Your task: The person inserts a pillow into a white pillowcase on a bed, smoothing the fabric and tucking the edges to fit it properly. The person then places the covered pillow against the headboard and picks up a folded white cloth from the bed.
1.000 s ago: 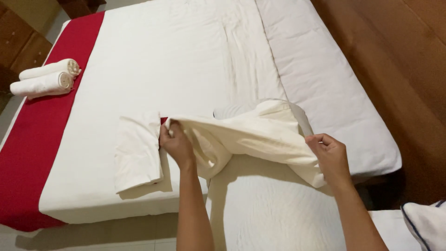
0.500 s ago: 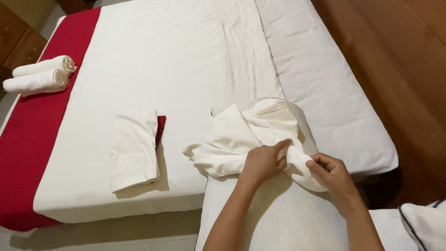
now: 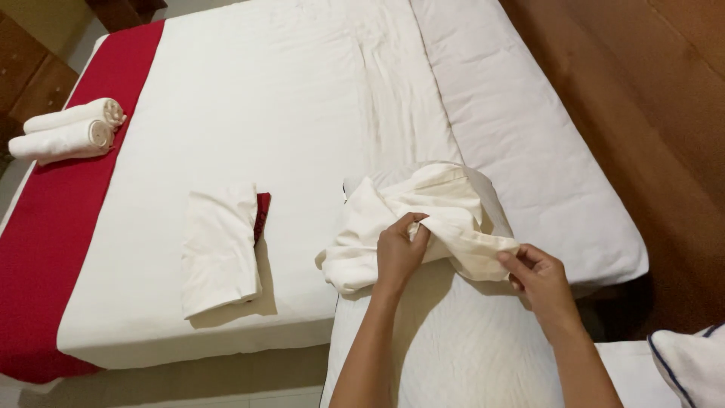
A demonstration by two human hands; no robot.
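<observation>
Pinching a soft, crumpled cream cloth (image 3: pixel 423 219), the left hand (image 3: pixel 399 253) and right hand (image 3: pixel 538 278) both grip its folds near the bed's (image 3: pixel 287 98) bottom edge. A flat folded cloth (image 3: pixel 219 249) lies beside. Two rolled towels (image 3: pixel 68 128) sit at the red edge.

A bed (image 3: pixel 287 98) with a white cover and a red band along one side carries two rolled white towels (image 3: pixel 72 128), a folded cream cloth (image 3: pixel 220 249) over something dark red, possibly fabric, and a bunched cream cloth (image 3: pixel 423 219).
</observation>
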